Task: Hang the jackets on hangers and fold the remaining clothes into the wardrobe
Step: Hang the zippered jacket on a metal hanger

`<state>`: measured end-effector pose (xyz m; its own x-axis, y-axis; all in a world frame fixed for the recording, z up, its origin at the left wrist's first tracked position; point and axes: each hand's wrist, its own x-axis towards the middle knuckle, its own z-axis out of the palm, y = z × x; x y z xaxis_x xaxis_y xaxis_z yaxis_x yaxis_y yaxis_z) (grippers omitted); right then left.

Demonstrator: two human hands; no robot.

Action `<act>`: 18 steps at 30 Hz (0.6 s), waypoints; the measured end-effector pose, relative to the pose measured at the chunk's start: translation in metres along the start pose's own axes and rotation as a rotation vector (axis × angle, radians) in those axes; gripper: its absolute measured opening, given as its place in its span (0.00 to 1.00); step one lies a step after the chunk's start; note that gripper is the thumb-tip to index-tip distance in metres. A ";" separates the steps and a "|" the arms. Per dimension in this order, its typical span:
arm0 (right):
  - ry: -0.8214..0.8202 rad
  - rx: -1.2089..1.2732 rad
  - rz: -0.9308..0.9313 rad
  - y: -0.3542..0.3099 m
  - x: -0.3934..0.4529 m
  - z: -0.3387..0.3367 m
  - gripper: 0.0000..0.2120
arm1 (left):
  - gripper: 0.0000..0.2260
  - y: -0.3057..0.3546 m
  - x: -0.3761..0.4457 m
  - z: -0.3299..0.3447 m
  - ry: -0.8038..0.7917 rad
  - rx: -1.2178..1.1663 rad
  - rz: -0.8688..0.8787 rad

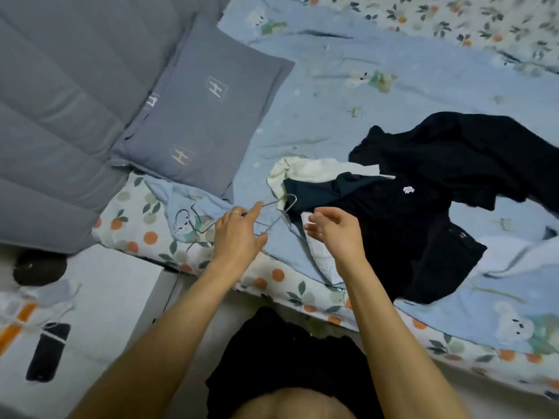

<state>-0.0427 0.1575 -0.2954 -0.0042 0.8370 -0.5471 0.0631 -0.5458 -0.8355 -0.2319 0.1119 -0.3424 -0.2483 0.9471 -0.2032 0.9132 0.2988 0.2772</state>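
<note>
- The left hand (237, 234) pinches a wire hanger (272, 217) near the bed's (317, 116) front edge; more hangers (189, 225) lie just left of it.
- The right hand (335, 229) hovers with fingers loosely curled, holding nothing.
- The dark jacket (390, 225) lies just right of both hands, its collar toward the hanger, its length running rightward along the front edge; the right hand is nearer.
- A small white emblem (407, 189) marks its chest, unreadable.
- The grey pillow (202, 122) bears "H" motifs.
</note>
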 end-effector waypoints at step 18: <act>0.324 -0.146 0.115 0.028 -0.013 -0.035 0.03 | 0.12 0.000 0.057 0.030 -0.314 -0.558 0.068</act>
<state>-0.0062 0.1328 -0.3106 0.3261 0.7520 -0.5729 0.1868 -0.6453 -0.7407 -0.2360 0.1623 -0.3818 -0.0122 0.9119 -0.4103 0.5973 0.3357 0.7284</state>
